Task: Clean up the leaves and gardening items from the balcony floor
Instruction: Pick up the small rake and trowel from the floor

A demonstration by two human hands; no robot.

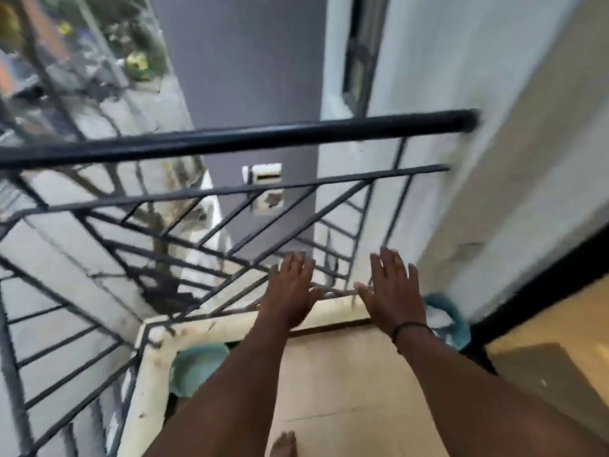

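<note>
Head view, blurred by motion: the left hand [291,288] and the right hand [393,288] reach forward side by side, palms down, fingers straight and slightly spread, holding nothing. A dark band [410,326] circles the right wrist. Both hands hover over the cream curb [230,326] at the balcony's edge; whether they touch anything cannot be told. Below the left forearm a pale teal bowl-like container [194,369] sits in the floor corner, partly hidden by the arm. Right of the right wrist another teal item [453,319] lies against the white wall [494,192], too smeared to identify. No leaves can be made out on the beige floor tiles [346,374]. A bare foot [285,445] is cut off at the bottom edge. Beyond the hands stands the black metal railing [230,140], its top rail ending at the wall
</note>
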